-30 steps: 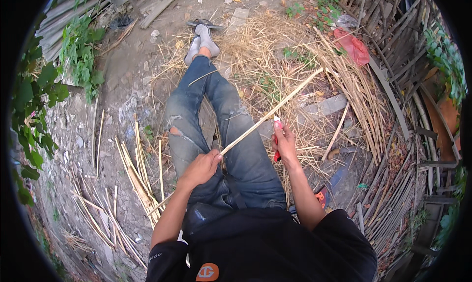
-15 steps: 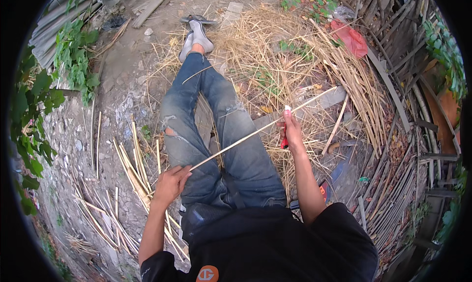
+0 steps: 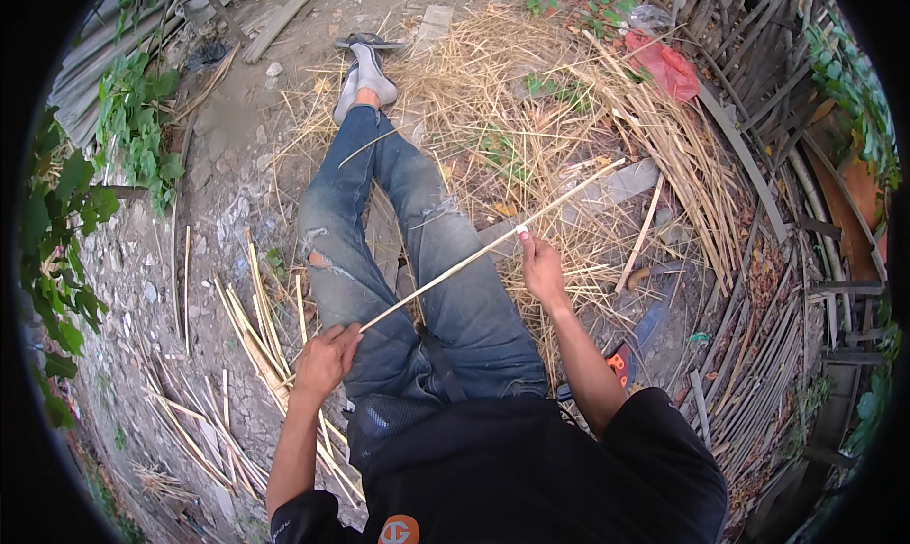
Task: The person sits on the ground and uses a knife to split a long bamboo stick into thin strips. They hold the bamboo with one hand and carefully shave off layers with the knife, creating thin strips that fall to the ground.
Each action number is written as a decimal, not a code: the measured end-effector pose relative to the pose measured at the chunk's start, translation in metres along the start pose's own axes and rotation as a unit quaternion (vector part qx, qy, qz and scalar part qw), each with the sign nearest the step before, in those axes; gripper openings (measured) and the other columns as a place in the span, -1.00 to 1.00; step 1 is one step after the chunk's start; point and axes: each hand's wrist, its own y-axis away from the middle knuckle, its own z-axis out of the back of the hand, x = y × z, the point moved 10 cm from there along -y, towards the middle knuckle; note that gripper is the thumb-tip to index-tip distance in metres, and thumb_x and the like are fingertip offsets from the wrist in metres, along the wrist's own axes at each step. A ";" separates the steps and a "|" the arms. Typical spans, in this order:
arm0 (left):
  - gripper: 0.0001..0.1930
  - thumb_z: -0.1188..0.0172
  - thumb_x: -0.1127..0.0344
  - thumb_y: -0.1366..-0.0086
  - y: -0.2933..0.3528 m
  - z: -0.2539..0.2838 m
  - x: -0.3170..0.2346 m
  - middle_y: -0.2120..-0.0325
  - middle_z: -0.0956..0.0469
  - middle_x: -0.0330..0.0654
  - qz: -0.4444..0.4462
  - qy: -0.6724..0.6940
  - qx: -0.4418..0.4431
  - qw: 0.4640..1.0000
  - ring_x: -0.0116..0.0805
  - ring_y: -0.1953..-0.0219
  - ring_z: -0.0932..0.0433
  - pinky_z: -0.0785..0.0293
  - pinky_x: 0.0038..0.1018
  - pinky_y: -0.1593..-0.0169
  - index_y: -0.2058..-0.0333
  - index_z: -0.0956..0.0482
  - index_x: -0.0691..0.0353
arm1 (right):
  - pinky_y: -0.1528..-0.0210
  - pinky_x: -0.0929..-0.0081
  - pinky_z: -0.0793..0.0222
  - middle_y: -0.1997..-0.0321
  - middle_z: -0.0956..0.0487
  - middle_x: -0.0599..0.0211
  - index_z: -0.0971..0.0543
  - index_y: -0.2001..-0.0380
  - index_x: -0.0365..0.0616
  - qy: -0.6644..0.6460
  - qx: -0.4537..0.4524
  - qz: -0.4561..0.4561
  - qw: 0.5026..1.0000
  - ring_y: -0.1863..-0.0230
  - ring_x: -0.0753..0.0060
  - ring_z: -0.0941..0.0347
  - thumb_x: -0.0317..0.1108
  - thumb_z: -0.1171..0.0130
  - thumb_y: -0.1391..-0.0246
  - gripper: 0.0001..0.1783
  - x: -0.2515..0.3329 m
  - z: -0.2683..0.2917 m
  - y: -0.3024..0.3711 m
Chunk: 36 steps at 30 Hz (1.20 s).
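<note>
A long, thin, pale bamboo strip [image 3: 455,267] slants across my thighs, its far end up to the right over the straw. My left hand [image 3: 325,362] is closed around its near end by my left thigh. My right hand [image 3: 544,277] is closed beside the strip, past its middle, with the thumb up against it. A small white piece [image 3: 521,229] shows at the thumb tip. The red-handled tool seen in this hand a moment ago is now mostly hidden by the fingers, so its kind cannot be made out.
Split bamboo strips [image 3: 254,331] lie left of my legs; a longer bundle [image 3: 678,174] lies right. Straw-like shavings [image 3: 493,89] cover the ground ahead. By my right forearm rest an orange-handled tool [image 3: 618,364] and a wooden-handled one [image 3: 645,275]. A red plastic bag [image 3: 664,67] lies farther off.
My right hand has drawn back down the strip, leftward and nearer to me, turning so the red tool drops from sight. My left hand keeps its grip; the whole view has shifted slightly.
</note>
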 end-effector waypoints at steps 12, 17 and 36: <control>-0.80 -0.20 0.24 -0.41 -0.012 0.012 -0.021 0.41 -0.56 -0.06 0.017 -0.032 0.017 0.999 0.11 0.41 -0.62 -0.54 -0.06 0.35 0.08 -0.69 0.13 | 0.10 0.03 -0.46 0.30 -0.61 -0.34 -0.66 0.18 -0.33 -0.034 0.093 -0.015 0.995 0.17 -0.42 -0.56 0.06 0.09 -0.47 -0.39 0.025 -0.033 0.030; -0.78 -0.17 0.24 -0.42 -0.017 -0.006 -0.025 0.40 -0.57 -0.06 0.009 -0.016 0.021 1.000 0.12 0.39 -0.62 -0.54 -0.04 0.33 0.06 -0.67 0.14 | 0.08 0.05 -0.47 0.28 -0.62 -0.32 -0.65 0.14 -0.33 -0.021 0.077 0.054 0.995 0.16 -0.41 -0.56 0.06 0.12 -0.47 -0.39 0.028 -0.050 0.034; -0.77 -0.16 0.23 -0.44 -0.033 -0.028 -0.024 0.35 -0.60 0.00 0.036 0.074 0.028 0.996 0.17 0.33 -0.62 -0.52 0.00 0.26 0.07 -0.69 0.16 | -0.05 0.27 -0.47 0.18 -0.71 -0.11 -0.68 0.07 -0.30 -0.077 0.192 0.040 0.978 0.09 0.00 -0.66 0.10 0.11 -0.47 -0.37 0.013 -0.069 0.028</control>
